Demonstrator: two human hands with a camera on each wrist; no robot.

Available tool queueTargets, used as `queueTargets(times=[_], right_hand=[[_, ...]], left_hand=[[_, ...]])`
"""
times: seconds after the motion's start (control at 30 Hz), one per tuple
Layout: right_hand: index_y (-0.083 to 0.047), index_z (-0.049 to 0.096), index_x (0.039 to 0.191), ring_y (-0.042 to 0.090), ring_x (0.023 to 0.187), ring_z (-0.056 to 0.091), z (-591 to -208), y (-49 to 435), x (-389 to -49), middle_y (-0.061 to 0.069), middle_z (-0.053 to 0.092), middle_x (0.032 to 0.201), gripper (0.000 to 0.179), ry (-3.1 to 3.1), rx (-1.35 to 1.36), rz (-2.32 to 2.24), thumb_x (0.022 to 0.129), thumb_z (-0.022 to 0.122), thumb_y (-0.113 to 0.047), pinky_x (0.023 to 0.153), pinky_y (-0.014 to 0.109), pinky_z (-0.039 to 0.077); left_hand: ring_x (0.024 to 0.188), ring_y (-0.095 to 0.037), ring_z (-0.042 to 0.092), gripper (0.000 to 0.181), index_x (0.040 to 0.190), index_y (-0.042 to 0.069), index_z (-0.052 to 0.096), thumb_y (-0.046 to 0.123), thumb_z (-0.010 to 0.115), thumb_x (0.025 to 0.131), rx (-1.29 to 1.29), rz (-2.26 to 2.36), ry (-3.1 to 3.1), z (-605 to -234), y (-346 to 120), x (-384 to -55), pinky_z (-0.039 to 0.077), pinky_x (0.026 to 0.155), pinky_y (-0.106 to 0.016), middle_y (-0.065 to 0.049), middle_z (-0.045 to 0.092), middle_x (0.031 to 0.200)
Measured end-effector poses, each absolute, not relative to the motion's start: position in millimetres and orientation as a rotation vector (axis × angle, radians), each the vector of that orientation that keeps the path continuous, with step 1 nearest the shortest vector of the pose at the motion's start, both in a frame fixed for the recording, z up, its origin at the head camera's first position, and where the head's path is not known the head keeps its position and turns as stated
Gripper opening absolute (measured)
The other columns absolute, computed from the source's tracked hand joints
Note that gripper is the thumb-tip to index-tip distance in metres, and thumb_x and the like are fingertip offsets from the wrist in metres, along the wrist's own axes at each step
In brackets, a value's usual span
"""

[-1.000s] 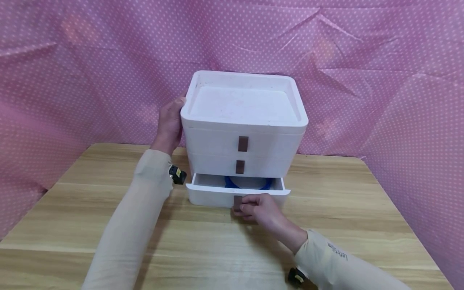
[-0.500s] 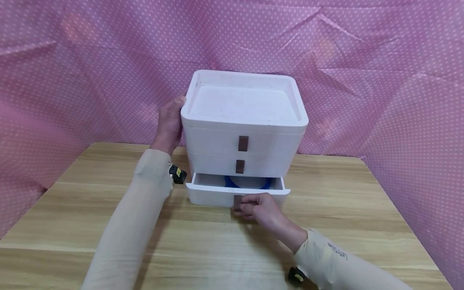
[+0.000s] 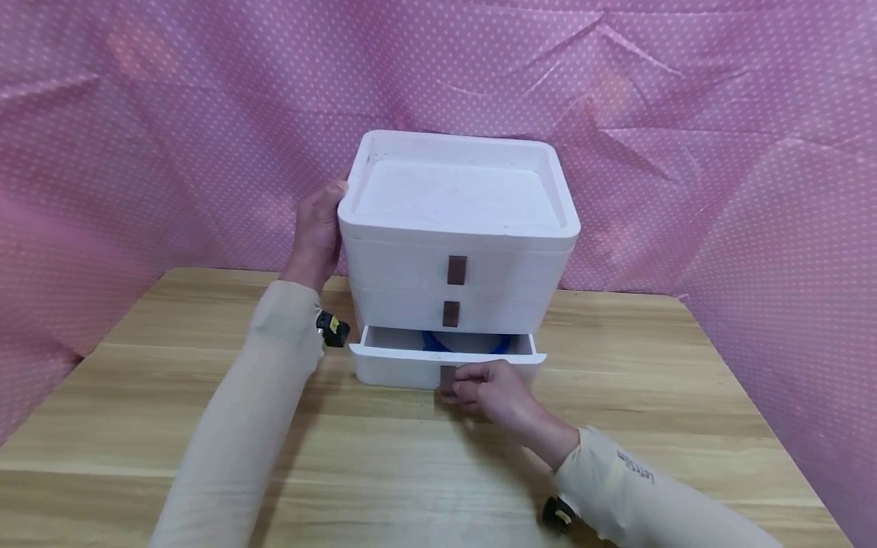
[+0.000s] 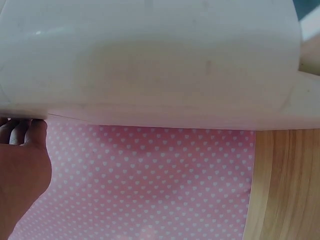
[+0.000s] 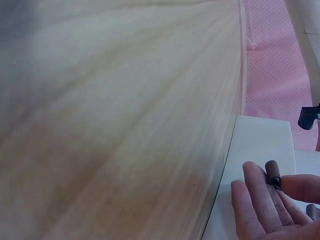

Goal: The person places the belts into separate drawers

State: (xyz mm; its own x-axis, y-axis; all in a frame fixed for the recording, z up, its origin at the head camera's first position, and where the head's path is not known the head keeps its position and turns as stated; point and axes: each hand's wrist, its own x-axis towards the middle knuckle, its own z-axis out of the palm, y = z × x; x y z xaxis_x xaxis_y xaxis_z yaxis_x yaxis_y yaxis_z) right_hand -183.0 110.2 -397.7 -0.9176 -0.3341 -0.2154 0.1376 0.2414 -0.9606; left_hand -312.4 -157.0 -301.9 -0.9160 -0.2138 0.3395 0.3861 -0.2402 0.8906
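A white drawer unit [image 3: 397, 274] with brown pull tabs stands on the table. Its bottom drawer [image 3: 397, 369] is partly pulled out. Inside lies a blue curved object [image 3: 430, 342], mostly hidden, its kind unclear. My right hand [image 3: 496, 392] pinches the bottom drawer's pull tab [image 3: 448, 377] between thumb and fingers; the right wrist view shows the thumb against the tab [image 5: 272, 172]. At the unit's upper left, my left hand [image 3: 317, 228] grips the side, thumb by the top rim. In the left wrist view its fingers [image 4: 35, 132] meet the unit's edge and their tips are hidden.
The unit rests on a wooden table [image 3: 205, 365]. Pink dotted cloth [image 3: 240, 114] hangs behind and at both sides. Two upper drawers [image 3: 404, 266] are closed, and the top is a shallow tray [image 3: 455, 194].
The bottom drawer and the right hand have shifted very slightly inward toward the unit. The left hand keeps its place on the side, and the head view has moved a little.
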Motion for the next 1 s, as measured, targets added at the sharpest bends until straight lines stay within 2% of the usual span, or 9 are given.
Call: queueTargets(times=[0.23, 0.47, 0.7, 1.0], right_hand=[[0.013, 0.062, 0.115, 0.031, 0.099, 0.069, -398.6, 110.7, -184.5, 0.024, 0.068, 0.109, 0.024, 2.165, -0.173, -1.718, 0.094, 0.057, 0.004, 0.086, 0.043, 0.057], [0.012, 0.063, 0.113, 0.031, 0.097, 0.069, -400.2, 109.4, -186.3, 0.023, 0.069, 0.107, 0.023, 2.158, -0.183, -1.723, 0.093, 0.056, 0.004, 0.084, 0.042, 0.057], [0.012, 0.063, 0.113, 0.031, 0.095, 0.07, -403.3, 109.2, -189.6, 0.023, 0.07, 0.105, 0.023, 2.16, -0.187, -1.744, 0.093, 0.056, 0.005, 0.084, 0.043, 0.057], [0.012, 0.063, 0.111, 0.031, 0.093, 0.07, -405.5, 107.7, -193.4, 0.023, 0.069, 0.105, 0.021, 2.116, -0.198, -1.778, 0.093, 0.054, 0.006, 0.086, 0.045, 0.056]], left_hand=[[0.12, -0.02, 0.056, 0.038, 0.124, 0.008, 0.067, 0.028, 0.057, 0.093, -0.201, -2.201, -1.637, -302.0, -156.2, -311.5, 0.048, 0.099, -0.031, -0.003, 0.062, 0.133], [0.124, -0.017, 0.054, 0.038, 0.124, 0.006, 0.066, 0.026, 0.056, 0.094, -0.216, -2.204, -1.626, -302.5, -155.8, -310.4, 0.047, 0.1, -0.029, 0.0, 0.059, 0.136], [0.116, -0.021, 0.058, 0.038, 0.124, 0.009, 0.068, 0.029, 0.057, 0.094, -0.185, -2.188, -1.644, -302.7, -156.0, -308.5, 0.05, 0.096, -0.032, -0.003, 0.064, 0.129], [0.115, -0.022, 0.058, 0.038, 0.122, 0.009, 0.069, 0.029, 0.058, 0.091, -0.191, -2.178, -1.638, -303.4, -155.3, -309.2, 0.05, 0.096, -0.032, -0.003, 0.064, 0.128]])
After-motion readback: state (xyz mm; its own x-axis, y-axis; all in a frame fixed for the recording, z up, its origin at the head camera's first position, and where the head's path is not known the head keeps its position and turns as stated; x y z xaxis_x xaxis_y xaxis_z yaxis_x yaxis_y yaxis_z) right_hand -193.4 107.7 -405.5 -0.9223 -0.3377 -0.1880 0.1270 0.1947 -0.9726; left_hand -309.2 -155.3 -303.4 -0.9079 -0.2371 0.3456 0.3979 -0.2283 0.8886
